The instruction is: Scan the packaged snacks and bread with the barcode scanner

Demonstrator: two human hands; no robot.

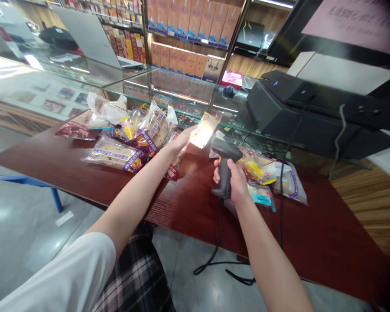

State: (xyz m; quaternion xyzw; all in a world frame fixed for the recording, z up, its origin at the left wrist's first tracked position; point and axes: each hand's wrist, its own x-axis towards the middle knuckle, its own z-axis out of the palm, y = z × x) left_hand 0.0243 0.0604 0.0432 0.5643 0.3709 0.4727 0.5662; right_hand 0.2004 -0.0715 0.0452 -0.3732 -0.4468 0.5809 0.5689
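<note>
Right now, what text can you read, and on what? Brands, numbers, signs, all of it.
"面包": end of the label on the front-left bread bag; earlier characters uncertain.
"97", possibly "9.7": purple part of the bread bag behind it.
Pink sign: characters and digits, too blurred to quote.
Held packet: washed out, unreadable.
Shelf boxes, right-hand packages: too small or blurred.

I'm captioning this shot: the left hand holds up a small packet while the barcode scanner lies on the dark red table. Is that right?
Not quite: the scanner is gripped in the right hand, not lying on the dark red table, as the head view shows. The left hand does hold up a small packet.
</note>
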